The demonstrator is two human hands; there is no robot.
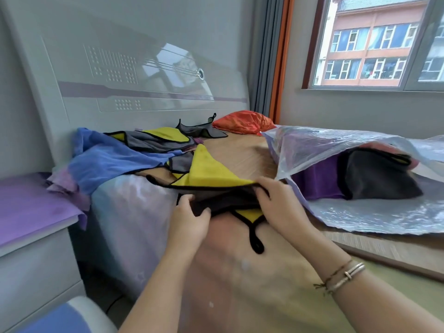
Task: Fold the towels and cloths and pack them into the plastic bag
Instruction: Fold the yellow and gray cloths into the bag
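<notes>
- A bedroom: a wooden bed surface (240,150) runs from a glossy grey headboard (134,75) toward the camera, with a window (374,42) on the right wall.
- A yellow-and-grey cloth (206,174) with black edging lies at the bed's near edge; its long axis runs left to right, its yellow corner points toward the headboard, and a black loop (257,243) hangs down toward the camera.
- The left hand (189,219) pinches the cloth's dark folded part; the right hand (278,205) has its grip clenched on the black-edged fold.
- Just right of the right hand, the plastic bag (360,212) lies open-mouthed leftward, holding a purple towel (314,183) and a dark grey cloth (377,179).
- Behind, a blue towel (108,162) and more yellow-grey cloths (156,138) are heaped; an orange pillow (245,122) sits near the headboard.
</notes>
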